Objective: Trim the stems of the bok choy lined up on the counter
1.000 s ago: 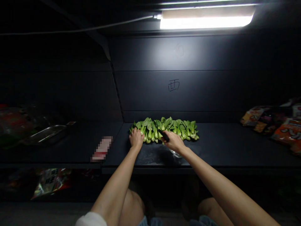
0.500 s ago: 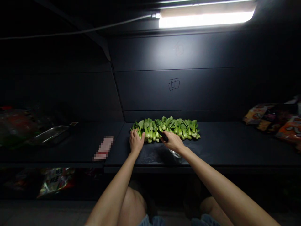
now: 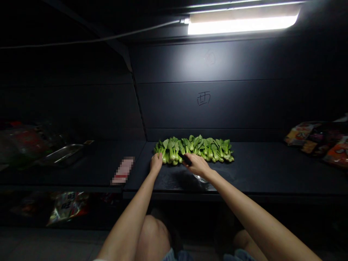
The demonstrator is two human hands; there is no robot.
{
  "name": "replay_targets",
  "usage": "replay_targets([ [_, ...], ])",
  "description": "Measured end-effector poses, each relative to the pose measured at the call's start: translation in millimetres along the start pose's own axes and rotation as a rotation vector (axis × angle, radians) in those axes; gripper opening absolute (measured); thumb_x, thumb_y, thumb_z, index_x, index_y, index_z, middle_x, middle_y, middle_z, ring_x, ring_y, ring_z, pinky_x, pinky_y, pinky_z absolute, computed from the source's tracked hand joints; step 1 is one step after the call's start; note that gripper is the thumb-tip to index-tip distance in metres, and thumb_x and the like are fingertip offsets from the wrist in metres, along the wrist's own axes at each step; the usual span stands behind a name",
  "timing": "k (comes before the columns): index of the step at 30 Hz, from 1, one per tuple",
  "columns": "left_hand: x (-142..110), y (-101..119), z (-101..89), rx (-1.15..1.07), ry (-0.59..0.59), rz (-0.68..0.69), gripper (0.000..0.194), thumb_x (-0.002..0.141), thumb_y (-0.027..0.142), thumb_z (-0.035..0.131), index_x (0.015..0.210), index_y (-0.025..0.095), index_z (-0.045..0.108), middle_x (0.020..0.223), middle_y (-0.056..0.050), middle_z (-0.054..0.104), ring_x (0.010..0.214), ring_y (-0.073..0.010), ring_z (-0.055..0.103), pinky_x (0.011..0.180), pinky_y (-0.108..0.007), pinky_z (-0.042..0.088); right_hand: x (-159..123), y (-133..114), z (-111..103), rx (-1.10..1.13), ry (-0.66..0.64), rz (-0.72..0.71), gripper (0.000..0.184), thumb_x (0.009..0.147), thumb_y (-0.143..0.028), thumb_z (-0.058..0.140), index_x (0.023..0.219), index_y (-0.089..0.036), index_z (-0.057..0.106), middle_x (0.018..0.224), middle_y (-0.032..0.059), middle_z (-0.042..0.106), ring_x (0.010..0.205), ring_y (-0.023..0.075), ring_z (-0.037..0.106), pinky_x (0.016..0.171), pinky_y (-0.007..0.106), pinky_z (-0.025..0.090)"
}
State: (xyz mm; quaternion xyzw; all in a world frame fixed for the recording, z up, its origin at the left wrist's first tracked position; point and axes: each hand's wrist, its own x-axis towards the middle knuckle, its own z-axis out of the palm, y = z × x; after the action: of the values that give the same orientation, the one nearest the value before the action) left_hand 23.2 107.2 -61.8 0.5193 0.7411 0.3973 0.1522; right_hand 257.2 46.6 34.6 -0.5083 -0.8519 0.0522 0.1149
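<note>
A row of green bok choy (image 3: pixel 206 149) lies side by side on the dark shelf, leaves toward the back panel and pale stems toward me. At the row's left end, my left hand (image 3: pixel 156 164) has its fingers drawn together around the stem end of a bok choy; the fingertips are partly hidden. My right hand (image 3: pixel 198 165) is closed on what looks like a spray bottle, with a black head (image 3: pixel 185 158) pointing left over the stems. Its clear, shiny body (image 3: pixel 200 178) shows below my wrist, mostly covered by the hand.
The shelf surface (image 3: pixel 174 181) looks wet before the row. To the left are a pixelated pink-and-white item (image 3: pixel 123 171) and a metal tray (image 3: pixel 63 154). Snack bags (image 3: pixel 307 136) lie at right; another bag (image 3: pixel 66 206) sits below. A lamp (image 3: pixel 244 23) shines overhead.
My left hand has drawn its spread fingers together and back toward the stems. My right hand has moved slightly left with the spray bottle. The view has shifted a little.
</note>
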Motion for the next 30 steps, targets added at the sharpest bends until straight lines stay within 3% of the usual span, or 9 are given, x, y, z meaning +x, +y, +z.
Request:
replay_targets([
  [4, -8, -1, 2.6, 0.003, 0.025, 0.117, 0.042, 0.085, 0.031, 0.052, 0.124, 0.015, 0.052, 0.125, -0.016, 0.060, 0.118, -0.0234, 0.055, 0.098, -0.033, 0.042, 2, -7, -1, -0.037, -0.027, 0.024, 0.030, 0.091, -0.037, 0.045, 0.115, -0.023, 0.056, 0.107, 0.0087, 0.067, 0.096, 0.0204, 0.061, 0.074, 0.026, 0.038],
  [8, -13, -1, 3.2, 0.002, 0.040, 0.261, 0.046, 0.079, 0.027, 0.060, 0.122, 0.018, 0.052, 0.125, -0.014, 0.058, 0.119, -0.0231, 0.054, 0.100, -0.035, 0.042, 5, -10, -1, -0.038, 0.006, 0.003, 0.031, 0.090, -0.037, 0.046, 0.116, -0.022, 0.056, 0.105, 0.0085, 0.067, 0.097, 0.0203, 0.061, 0.075, 0.026, 0.038],
  [14, -9, -3, -3.5, -0.021, 0.035, 0.147, 0.041, 0.082, 0.030, 0.057, 0.120, 0.014, 0.051, 0.121, -0.016, 0.061, 0.115, -0.0246, 0.057, 0.097, -0.036, 0.044, 6, -11, -1, -0.028, 0.001, 0.004, 0.032, 0.090, -0.039, 0.045, 0.115, -0.021, 0.056, 0.106, 0.0084, 0.067, 0.096, 0.0203, 0.061, 0.072, 0.025, 0.038],
  [18, -10, -9, -13.1, -0.011, 0.112, 0.030, 0.046, 0.089, 0.031, 0.045, 0.131, 0.012, 0.041, 0.120, -0.019, 0.062, 0.109, -0.0261, 0.062, 0.092, -0.037, 0.047, 7, -10, 1, -0.061, -0.002, 0.007, 0.029, 0.090, -0.036, 0.044, 0.110, -0.022, 0.059, 0.102, 0.0084, 0.068, 0.092, 0.0205, 0.062, 0.070, 0.026, 0.037],
  [21, -12, -15, -20.5, 0.015, 0.169, 0.122, 0.043, 0.092, 0.026, 0.036, 0.133, 0.016, 0.043, 0.122, -0.017, 0.061, 0.111, -0.0243, 0.060, 0.094, -0.037, 0.046, 8, -10, 1, -0.071, -0.005, 0.017, 0.028, 0.090, -0.035, 0.043, 0.108, -0.022, 0.059, 0.101, 0.0084, 0.068, 0.092, 0.0202, 0.062, 0.070, 0.025, 0.037],
  [25, -10, -22, -23.6, 0.020, 0.178, 0.225, 0.041, 0.093, 0.024, 0.029, 0.122, 0.015, 0.056, 0.121, -0.015, 0.060, 0.112, -0.0221, 0.058, 0.098, -0.035, 0.044, 10, -12, 0, -0.048, -0.010, 0.024, 0.029, 0.090, -0.035, 0.046, 0.111, -0.021, 0.058, 0.104, 0.0083, 0.067, 0.094, 0.0199, 0.062, 0.071, 0.025, 0.037],
  [30, -4, -32, -20.6, 0.103, 0.208, 0.160, 0.041, 0.088, 0.034, 0.045, 0.119, 0.012, 0.058, 0.119, -0.017, 0.061, 0.111, -0.0263, 0.057, 0.098, -0.037, 0.045, 11, -17, 0, -0.044, -0.013, 0.009, 0.029, 0.090, -0.037, 0.045, 0.112, -0.022, 0.058, 0.103, 0.0081, 0.068, 0.091, 0.0197, 0.063, 0.068, 0.025, 0.037],
])
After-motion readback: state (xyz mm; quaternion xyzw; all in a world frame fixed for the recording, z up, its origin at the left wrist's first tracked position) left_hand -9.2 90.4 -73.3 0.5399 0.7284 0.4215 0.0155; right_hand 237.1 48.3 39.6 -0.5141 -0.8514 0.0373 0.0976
